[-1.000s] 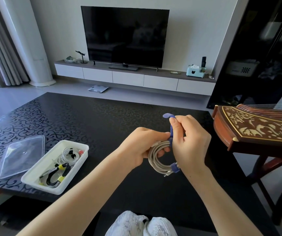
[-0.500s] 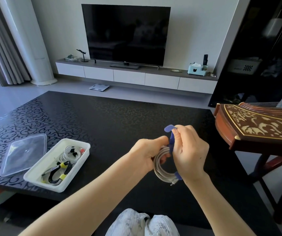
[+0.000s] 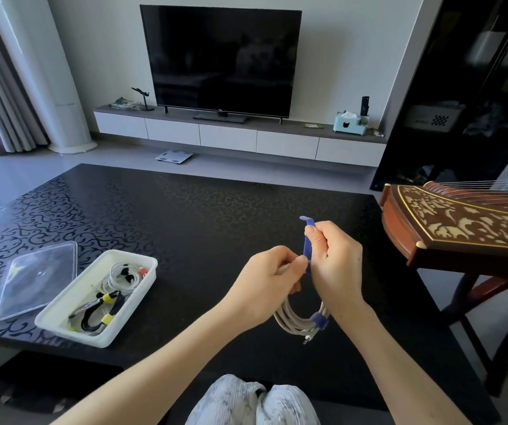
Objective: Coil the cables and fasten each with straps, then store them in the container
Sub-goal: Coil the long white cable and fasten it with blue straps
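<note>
Black, scroll-patterned table (image 3: 185,225) fills the middle of a living room. Against the far wall a dark TV (image 3: 220,56) stands on a low white cabinet (image 3: 228,139), with a scale (image 3: 174,155) on the floor before it. A carved zither (image 3: 461,222) on a stand sits off the table's right edge.

Both hands are raised over the near right part of the table, close together. The left hand (image 3: 265,280) has its fingers curled round the top of a grey cable (image 3: 292,317) wound into a coil, and its fingertips meet the foot of a blue strap (image 3: 307,240). The right hand (image 3: 335,265) pinches that strap between thumb and forefinger. The strap stands upright, and its tip is bent over just above the thumb. The coil hangs below the two hands, clear of the tabletop. A second strap (image 3: 318,319), also blue, is wrapped round the coil's lower right, just under the right wrist. A plug (image 3: 308,338) pokes out beneath it.

A white container (image 3: 71,334) sits open at the table's near left, well apart from the hands. Inside, a white cable (image 3: 120,276) lies coiled at the far end. A black cable (image 3: 93,314) bound with two yellow ties (image 3: 107,299) lies at the near end. The clear lid (image 3: 35,280) lies flat on the table just left of the container.

Pale trousers (image 3: 252,403) show at the bottom edge.
</note>
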A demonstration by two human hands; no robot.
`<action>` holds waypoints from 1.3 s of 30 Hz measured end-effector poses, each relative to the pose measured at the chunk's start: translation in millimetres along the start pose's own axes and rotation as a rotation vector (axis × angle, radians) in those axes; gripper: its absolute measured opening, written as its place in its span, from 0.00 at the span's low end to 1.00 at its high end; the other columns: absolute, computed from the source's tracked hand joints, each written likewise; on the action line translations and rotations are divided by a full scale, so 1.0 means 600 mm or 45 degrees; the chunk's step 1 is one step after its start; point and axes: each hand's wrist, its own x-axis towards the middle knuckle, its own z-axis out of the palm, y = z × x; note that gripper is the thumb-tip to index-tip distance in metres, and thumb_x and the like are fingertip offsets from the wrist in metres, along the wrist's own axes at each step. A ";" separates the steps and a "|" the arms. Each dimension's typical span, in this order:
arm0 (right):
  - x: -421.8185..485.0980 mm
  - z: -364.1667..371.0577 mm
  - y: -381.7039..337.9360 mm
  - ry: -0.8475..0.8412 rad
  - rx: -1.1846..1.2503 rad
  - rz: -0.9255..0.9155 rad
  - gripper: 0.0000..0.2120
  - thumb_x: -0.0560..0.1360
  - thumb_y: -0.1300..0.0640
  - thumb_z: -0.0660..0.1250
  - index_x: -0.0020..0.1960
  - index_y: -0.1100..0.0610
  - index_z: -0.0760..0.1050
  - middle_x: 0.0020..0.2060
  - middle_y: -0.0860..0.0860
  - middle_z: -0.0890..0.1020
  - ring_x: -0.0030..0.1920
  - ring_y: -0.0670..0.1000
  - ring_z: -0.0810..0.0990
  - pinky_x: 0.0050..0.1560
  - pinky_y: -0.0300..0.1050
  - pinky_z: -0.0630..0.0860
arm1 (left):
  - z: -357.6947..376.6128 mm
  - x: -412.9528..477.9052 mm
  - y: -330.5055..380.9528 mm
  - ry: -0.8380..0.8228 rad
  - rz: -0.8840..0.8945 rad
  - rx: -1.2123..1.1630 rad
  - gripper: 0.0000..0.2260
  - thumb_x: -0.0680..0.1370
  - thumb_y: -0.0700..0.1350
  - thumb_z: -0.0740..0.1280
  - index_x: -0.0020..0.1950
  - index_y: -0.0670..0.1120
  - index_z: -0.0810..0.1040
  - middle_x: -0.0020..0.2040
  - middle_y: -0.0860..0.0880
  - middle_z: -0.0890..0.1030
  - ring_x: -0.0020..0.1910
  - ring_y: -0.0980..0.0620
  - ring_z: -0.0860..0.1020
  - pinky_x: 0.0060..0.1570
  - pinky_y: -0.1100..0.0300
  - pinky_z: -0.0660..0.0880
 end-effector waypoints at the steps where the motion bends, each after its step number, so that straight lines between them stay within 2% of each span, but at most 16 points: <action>1: 0.002 -0.002 -0.003 0.003 -0.025 -0.001 0.13 0.78 0.65 0.63 0.34 0.60 0.72 0.25 0.45 0.70 0.25 0.43 0.69 0.29 0.31 0.68 | -0.003 0.002 -0.001 -0.039 -0.004 0.016 0.08 0.80 0.49 0.60 0.43 0.51 0.76 0.33 0.54 0.78 0.30 0.64 0.74 0.33 0.72 0.70; 3: 0.005 -0.008 -0.012 -0.020 -0.013 -0.013 0.11 0.78 0.63 0.64 0.36 0.59 0.75 0.27 0.45 0.74 0.27 0.44 0.74 0.29 0.35 0.72 | -0.006 0.007 -0.003 -0.035 -0.047 0.006 0.10 0.80 0.47 0.60 0.41 0.51 0.76 0.32 0.54 0.76 0.28 0.62 0.72 0.31 0.71 0.69; 5: 0.002 -0.016 -0.029 -0.106 0.102 -0.029 0.09 0.78 0.60 0.64 0.39 0.54 0.76 0.34 0.40 0.79 0.33 0.46 0.79 0.31 0.46 0.78 | -0.008 0.013 -0.005 0.010 -0.131 -0.080 0.12 0.81 0.46 0.60 0.38 0.48 0.76 0.30 0.53 0.75 0.28 0.60 0.72 0.30 0.70 0.68; 8: -0.012 -0.030 -0.040 -0.235 0.102 -0.243 0.07 0.78 0.58 0.64 0.45 0.47 0.77 0.37 0.40 0.78 0.37 0.46 0.79 0.36 0.49 0.77 | -0.021 0.022 -0.003 0.023 -0.283 -0.413 0.12 0.80 0.43 0.62 0.38 0.42 0.78 0.28 0.50 0.73 0.29 0.55 0.71 0.33 0.65 0.71; 12: -0.037 -0.041 -0.022 -0.303 0.021 -0.434 0.08 0.76 0.59 0.63 0.45 0.59 0.81 0.43 0.50 0.81 0.46 0.46 0.79 0.46 0.44 0.77 | -0.030 0.021 -0.001 -0.055 -0.390 -0.658 0.11 0.80 0.40 0.61 0.40 0.39 0.79 0.35 0.43 0.73 0.32 0.53 0.72 0.33 0.63 0.73; 14: -0.044 -0.051 -0.018 -0.363 0.010 -0.473 0.08 0.75 0.61 0.64 0.47 0.61 0.81 0.48 0.52 0.81 0.51 0.47 0.78 0.50 0.42 0.76 | -0.029 0.017 -0.005 -0.120 -0.393 -0.734 0.12 0.80 0.40 0.60 0.39 0.40 0.78 0.32 0.45 0.72 0.31 0.54 0.71 0.32 0.64 0.73; 16: -0.047 -0.065 -0.017 -0.501 0.134 -0.383 0.10 0.73 0.62 0.62 0.49 0.62 0.81 0.53 0.52 0.79 0.56 0.49 0.78 0.54 0.42 0.75 | -0.029 0.014 -0.008 -0.183 -0.351 -0.743 0.09 0.78 0.38 0.63 0.39 0.41 0.77 0.31 0.46 0.74 0.31 0.53 0.73 0.34 0.64 0.73; 19: -0.052 -0.087 -0.025 -0.586 0.601 0.088 0.12 0.71 0.67 0.59 0.49 0.61 0.80 0.57 0.51 0.78 0.61 0.52 0.77 0.56 0.39 0.75 | -0.031 0.011 -0.009 -0.184 -0.250 -0.624 0.05 0.73 0.32 0.67 0.44 0.41 0.78 0.38 0.46 0.81 0.39 0.49 0.80 0.42 0.59 0.76; 21: -0.051 -0.090 -0.034 -0.453 0.810 0.425 0.12 0.73 0.68 0.58 0.49 0.60 0.78 0.50 0.50 0.81 0.54 0.51 0.81 0.48 0.39 0.78 | -0.026 0.009 -0.009 -0.129 -0.170 -0.481 0.08 0.72 0.32 0.69 0.47 0.42 0.77 0.39 0.48 0.82 0.40 0.52 0.82 0.39 0.62 0.76; 23: -0.045 -0.085 -0.041 -0.372 0.825 0.728 0.07 0.79 0.64 0.59 0.50 0.59 0.76 0.40 0.50 0.82 0.40 0.50 0.83 0.39 0.41 0.79 | -0.018 0.004 -0.008 0.017 -0.036 -0.244 0.08 0.71 0.36 0.71 0.47 0.45 0.77 0.36 0.51 0.81 0.35 0.57 0.79 0.36 0.66 0.74; 24: -0.041 -0.084 -0.044 -0.397 0.779 0.840 0.06 0.79 0.60 0.60 0.50 0.58 0.76 0.36 0.51 0.82 0.36 0.50 0.82 0.37 0.40 0.79 | -0.014 0.003 -0.007 0.085 0.034 -0.112 0.08 0.72 0.38 0.72 0.48 0.47 0.77 0.34 0.51 0.81 0.33 0.59 0.78 0.34 0.67 0.73; 26: -0.034 -0.081 -0.046 -0.573 0.677 0.935 0.11 0.78 0.51 0.59 0.49 0.56 0.77 0.32 0.50 0.82 0.33 0.50 0.81 0.36 0.38 0.79 | -0.006 -0.003 -0.005 0.141 0.157 0.024 0.08 0.73 0.41 0.71 0.49 0.48 0.75 0.34 0.51 0.81 0.31 0.58 0.78 0.32 0.67 0.74; 28: -0.026 -0.082 -0.049 -0.719 0.679 0.968 0.15 0.79 0.48 0.57 0.48 0.54 0.80 0.33 0.50 0.82 0.34 0.48 0.80 0.36 0.38 0.77 | -0.001 -0.008 -0.004 0.108 0.207 -0.005 0.09 0.74 0.41 0.71 0.49 0.48 0.73 0.35 0.49 0.82 0.33 0.54 0.80 0.34 0.61 0.76; 31: -0.015 -0.086 -0.051 -0.752 0.715 0.931 0.13 0.78 0.51 0.61 0.48 0.57 0.82 0.39 0.53 0.84 0.38 0.48 0.80 0.38 0.39 0.76 | -0.008 -0.009 -0.007 -0.017 0.194 -0.135 0.13 0.71 0.36 0.72 0.48 0.46 0.70 0.36 0.46 0.83 0.34 0.49 0.80 0.35 0.55 0.75; 36: 0.004 -0.088 -0.050 -0.653 0.634 0.782 0.10 0.76 0.57 0.66 0.43 0.61 0.83 0.37 0.57 0.84 0.40 0.53 0.83 0.44 0.41 0.78 | -0.016 -0.011 -0.010 -0.179 0.068 -0.530 0.08 0.78 0.39 0.65 0.41 0.40 0.68 0.26 0.51 0.74 0.27 0.53 0.67 0.30 0.58 0.65; 39: 0.007 -0.087 -0.057 -0.546 0.540 0.583 0.08 0.75 0.61 0.67 0.39 0.59 0.83 0.33 0.53 0.84 0.37 0.47 0.82 0.41 0.36 0.77 | -0.016 -0.004 -0.004 -0.141 -0.017 -0.576 0.10 0.79 0.36 0.62 0.38 0.42 0.66 0.26 0.51 0.74 0.26 0.55 0.66 0.28 0.60 0.64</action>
